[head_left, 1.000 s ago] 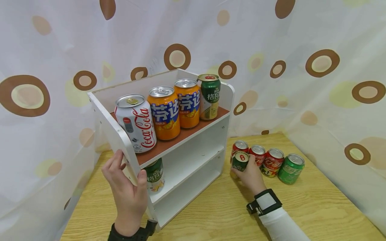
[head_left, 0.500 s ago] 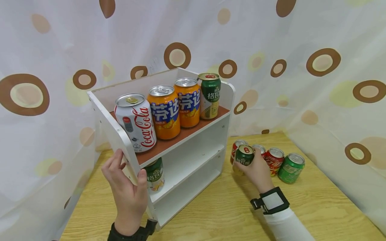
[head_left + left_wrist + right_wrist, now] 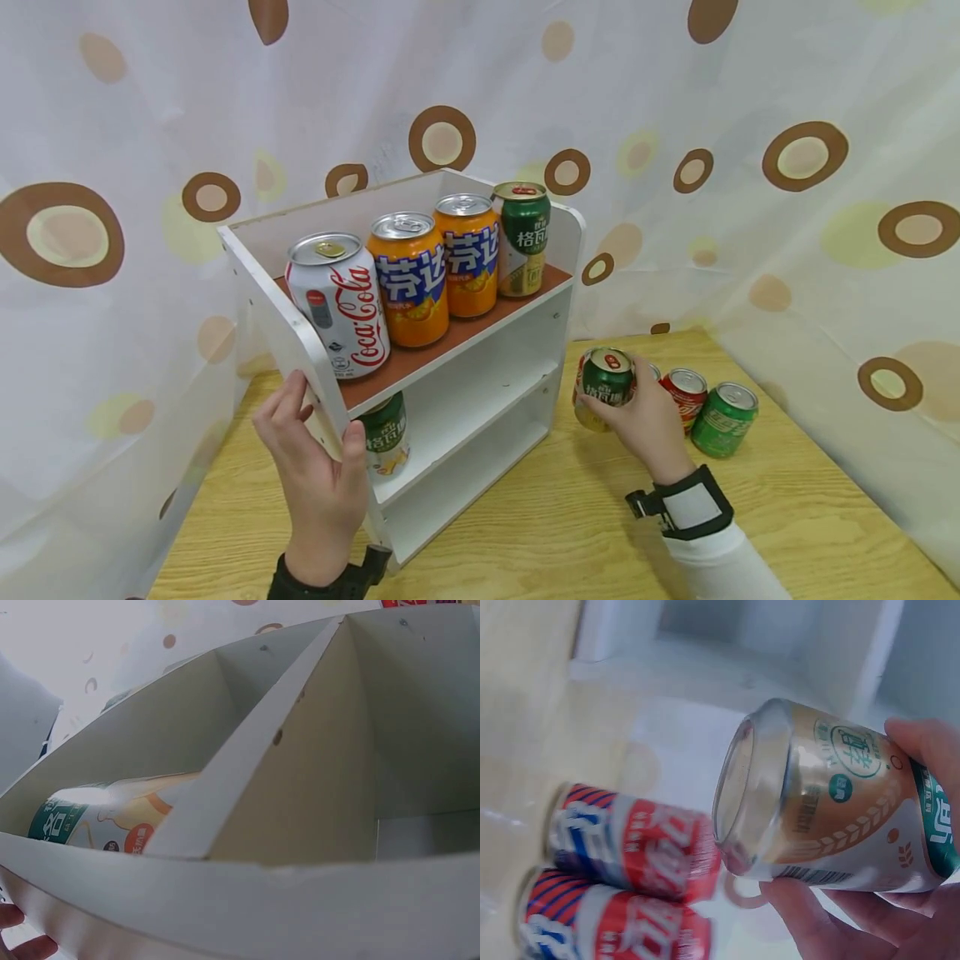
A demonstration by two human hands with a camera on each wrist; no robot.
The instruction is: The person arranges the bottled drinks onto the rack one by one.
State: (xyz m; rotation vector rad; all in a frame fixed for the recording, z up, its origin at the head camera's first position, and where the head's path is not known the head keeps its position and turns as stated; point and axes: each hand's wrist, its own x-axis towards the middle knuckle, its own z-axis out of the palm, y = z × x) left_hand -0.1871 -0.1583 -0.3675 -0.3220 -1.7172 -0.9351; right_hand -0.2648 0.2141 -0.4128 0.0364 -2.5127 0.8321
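Observation:
In the head view my left hand [image 3: 318, 479] grips the left side panel of a white three-tier shelf [image 3: 273, 308], thumb at the front edge and fingers on the outside. Its fingertips [image 3: 30, 949] show at the lower left in the left wrist view. My right hand [image 3: 651, 425] holds a green and gold drink can [image 3: 606, 377] between thumb and fingers, right of the shelf. The can's bare bottom faces the camera in the right wrist view, raised off the table. A similar green can [image 3: 386, 437] stands at the left end of the middle tier.
On the top tier stand a silver Coca-Cola can [image 3: 341, 312], two orange Fanta cans [image 3: 408, 287] and a green can [image 3: 522, 242]. Red cans [image 3: 684, 396] and a light green can [image 3: 724, 421] stand on the wooden table [image 3: 570, 533]. A patterned curtain [image 3: 510, 83] surrounds it.
My right hand has lifted the green and gold can and moved it slightly up and right, across the red cans behind. My left hand and the shelf stay put.

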